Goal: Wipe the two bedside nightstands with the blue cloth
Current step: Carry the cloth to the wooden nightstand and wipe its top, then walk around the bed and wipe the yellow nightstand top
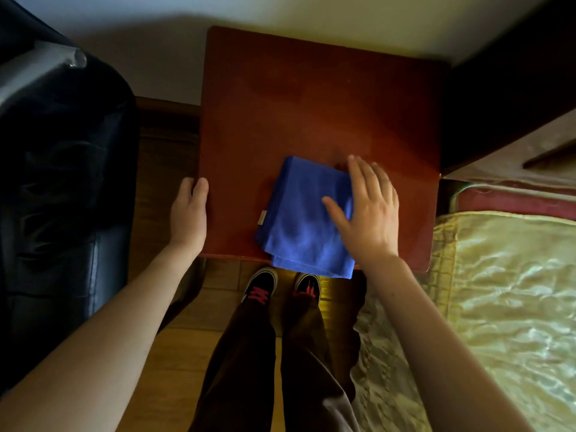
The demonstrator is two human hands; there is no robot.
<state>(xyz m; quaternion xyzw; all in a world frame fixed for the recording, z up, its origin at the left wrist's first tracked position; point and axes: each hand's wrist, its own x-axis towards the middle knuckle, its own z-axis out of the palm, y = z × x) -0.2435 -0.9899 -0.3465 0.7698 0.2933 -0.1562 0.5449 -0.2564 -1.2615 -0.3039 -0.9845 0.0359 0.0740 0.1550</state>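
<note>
Flat right hand (369,213) on folded blue cloth (304,219), nightstand (311,104)

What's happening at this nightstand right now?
A person stands at a reddish wooden nightstand beside a bed. The right hand lies flat on a folded blue cloth near the front edge, which the cloth overhangs. The left hand rests against the nightstand's left edge.
</note>
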